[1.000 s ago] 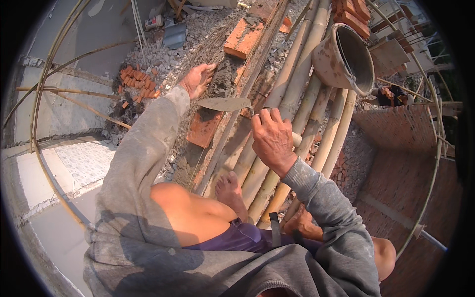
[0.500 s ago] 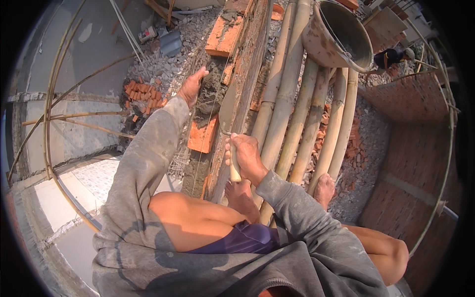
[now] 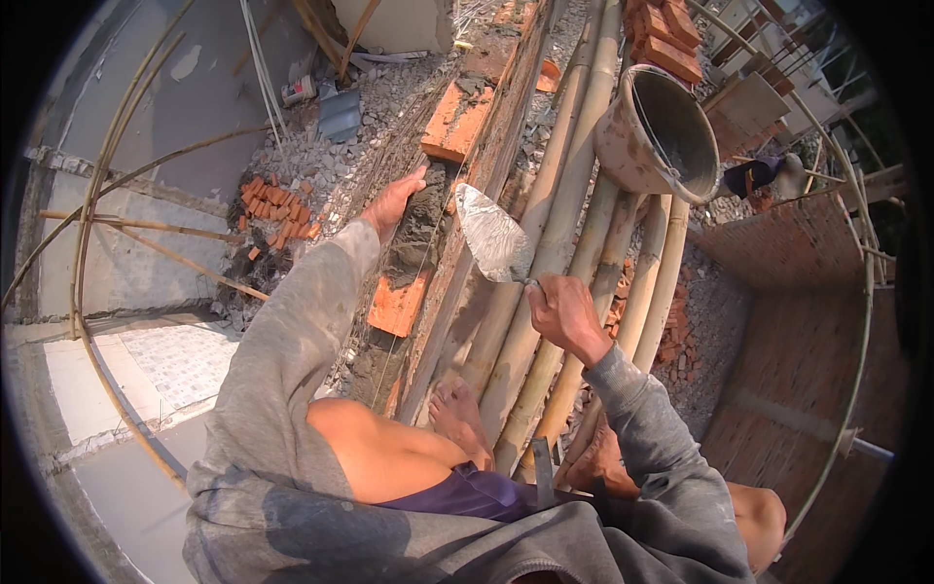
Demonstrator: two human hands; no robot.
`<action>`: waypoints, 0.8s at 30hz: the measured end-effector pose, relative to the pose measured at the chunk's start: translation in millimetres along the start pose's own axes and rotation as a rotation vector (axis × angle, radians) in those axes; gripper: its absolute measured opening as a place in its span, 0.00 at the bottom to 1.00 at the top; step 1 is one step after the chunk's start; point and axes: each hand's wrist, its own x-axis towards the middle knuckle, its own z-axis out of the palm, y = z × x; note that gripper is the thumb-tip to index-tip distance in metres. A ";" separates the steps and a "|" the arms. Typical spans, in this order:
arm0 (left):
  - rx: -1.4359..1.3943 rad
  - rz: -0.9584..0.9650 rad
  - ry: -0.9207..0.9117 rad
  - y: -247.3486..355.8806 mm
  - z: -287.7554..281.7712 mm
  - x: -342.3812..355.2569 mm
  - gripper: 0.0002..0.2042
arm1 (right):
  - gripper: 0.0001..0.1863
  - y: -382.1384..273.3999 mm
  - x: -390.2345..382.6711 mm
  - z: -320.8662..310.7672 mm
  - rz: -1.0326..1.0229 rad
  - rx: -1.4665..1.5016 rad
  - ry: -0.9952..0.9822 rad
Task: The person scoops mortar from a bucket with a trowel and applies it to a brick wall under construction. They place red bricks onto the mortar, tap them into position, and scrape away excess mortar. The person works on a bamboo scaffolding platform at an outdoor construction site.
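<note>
My right hand (image 3: 566, 316) is closed round the handle of a pointed trowel (image 3: 493, 234). The shiny metal blade points up and left, over the bamboo poles and beside the wall edge. Fingers stretched out, my left hand (image 3: 394, 202) rests along the left side of a bed of grey mortar (image 3: 420, 224) and holds nothing. This mortar lies on the narrow wall between an orange brick (image 3: 455, 122) at its far end and another brick (image 3: 399, 304) at its near end. A thin string (image 3: 389, 355) runs lengthwise over the wall.
Bamboo poles (image 3: 555, 229) lie side by side to the wall's right, under my feet. On them stands a mortar-stained bucket (image 3: 611, 146), with stacked bricks (image 3: 666, 44) beyond. Rubble and loose bricks (image 3: 277, 209) lie below left. Another person (image 3: 759, 180) is at the far right.
My right hand has moved right and slightly away from me, off the wall edge, and the trowel blade now shows in full. The left hand stays beside the mortar. The view has shifted slightly.
</note>
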 end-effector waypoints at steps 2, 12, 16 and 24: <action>-0.040 0.004 -0.014 3.2 1.5 -0.5 0.38 | 0.07 -5.2 22.4 -21.4 -0.101 -0.118 -0.052; -0.183 -0.081 -0.062 36.9 14.8 -14.3 0.31 | 0.07 0.7 82.8 -25.8 -0.240 -0.398 -0.287; -0.171 0.037 0.040 24.9 7.3 -10.1 0.34 | 0.14 11.7 59.9 -24.1 0.074 0.213 -0.458; -0.264 -0.246 0.222 -37.3 -24.5 -18.5 0.37 | 0.21 -48.6 -53.7 84.8 0.656 1.175 -0.356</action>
